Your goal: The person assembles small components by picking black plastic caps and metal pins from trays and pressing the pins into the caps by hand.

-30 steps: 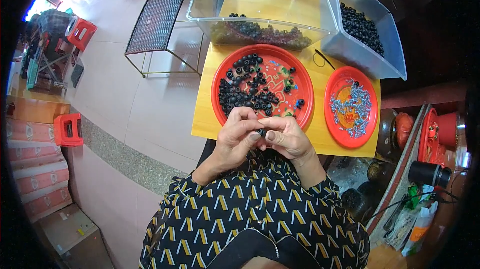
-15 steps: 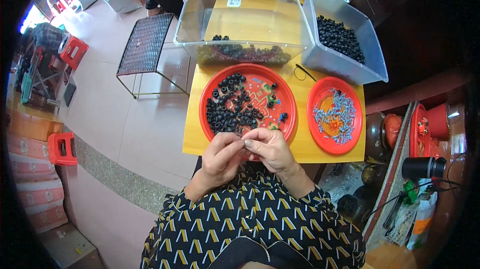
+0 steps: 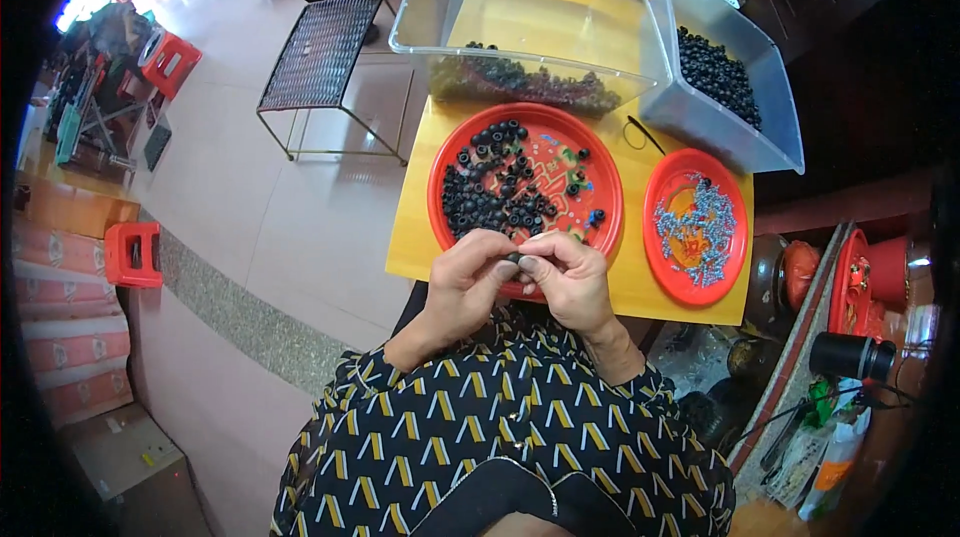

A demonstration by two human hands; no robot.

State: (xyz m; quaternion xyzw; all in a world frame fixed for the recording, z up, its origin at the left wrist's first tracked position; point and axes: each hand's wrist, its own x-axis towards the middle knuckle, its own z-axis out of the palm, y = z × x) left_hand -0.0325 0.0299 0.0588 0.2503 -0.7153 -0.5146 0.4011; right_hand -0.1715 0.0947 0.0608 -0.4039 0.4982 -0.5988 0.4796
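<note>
Over the near edge of a large red tray [image 3: 617,179], my left hand [image 3: 458,282] and my right hand [image 3: 575,289] meet fingertip to fingertip. Both pinch one small black round plastic part [image 3: 514,257], mostly covered by the fingers. Many similar black parts [image 3: 490,195] lie heaped on the tray's left side, with several loose ones at its right. To the right, a smaller red plate [image 3: 650,229] holds many small silvery pieces that look like screws [image 3: 712,227]. Whether a silvery piece is also between my fingers cannot be made out.
Behind the tray stands a large clear bin [image 3: 545,59] with dark parts inside. A translucent bin [image 3: 775,142] with black parts sits to its right. A thin black looped item [image 3: 645,134] lies on the yellow table [image 3: 412,252]. A woven stool [image 3: 325,52] stands left.
The whole view has shifted, so the table and tray sit farther right and higher. A black part now shows between my fingertips, where it was hidden before.
</note>
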